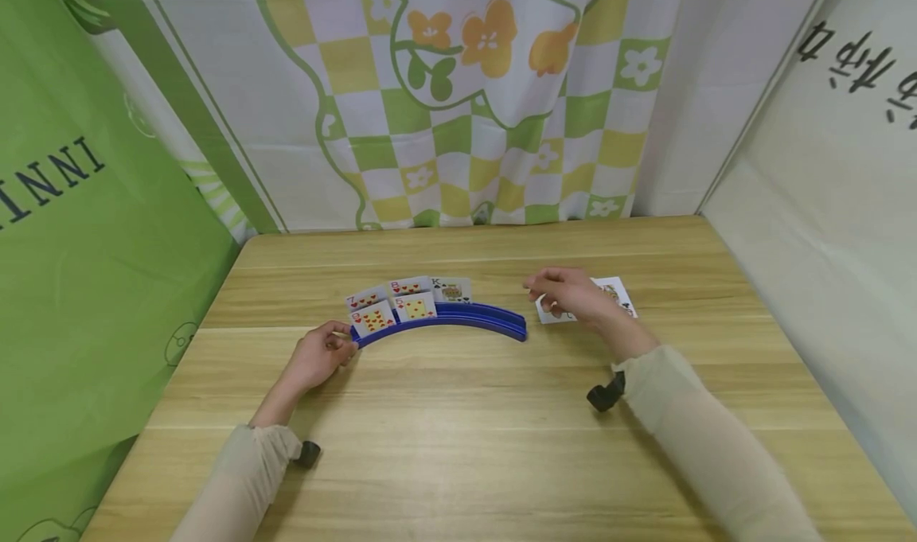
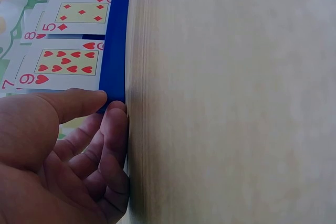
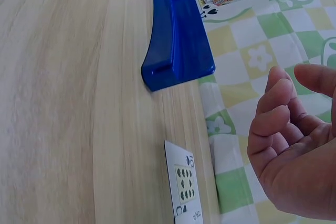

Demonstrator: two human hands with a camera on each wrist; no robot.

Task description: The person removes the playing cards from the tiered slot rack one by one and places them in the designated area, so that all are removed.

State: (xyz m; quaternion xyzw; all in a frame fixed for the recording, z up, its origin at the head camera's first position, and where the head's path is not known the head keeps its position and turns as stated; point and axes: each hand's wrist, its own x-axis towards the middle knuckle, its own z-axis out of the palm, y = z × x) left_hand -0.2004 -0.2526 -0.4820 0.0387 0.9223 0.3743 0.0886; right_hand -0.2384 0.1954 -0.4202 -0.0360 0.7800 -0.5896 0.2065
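Note:
A curved blue card holder [image 1: 478, 314] stands on the table. Its left end is pinched between the thumb and fingers of my left hand [image 1: 320, 356], seen closely in the left wrist view [image 2: 79, 140]. At that end, a nine of hearts [image 1: 373, 319] and a five of diamonds [image 1: 415, 308] stand in front; a seven [image 1: 367, 298], an eight [image 1: 410, 286] and a king of spades [image 1: 453, 290] stand behind. My right hand [image 1: 569, 292] hovers over loose cards [image 1: 618, 294], its fingers loosely bent around nothing. In the right wrist view a ten [image 3: 185, 184] lies below that hand [image 3: 294, 145].
The wooden table [image 1: 458, 430] reaches back to a checked, flowered curtain [image 1: 494, 160]. A green cloth [image 1: 93, 232] hangs at the left and a white one [image 1: 824, 208] at the right. Each wrist wears a small black camera.

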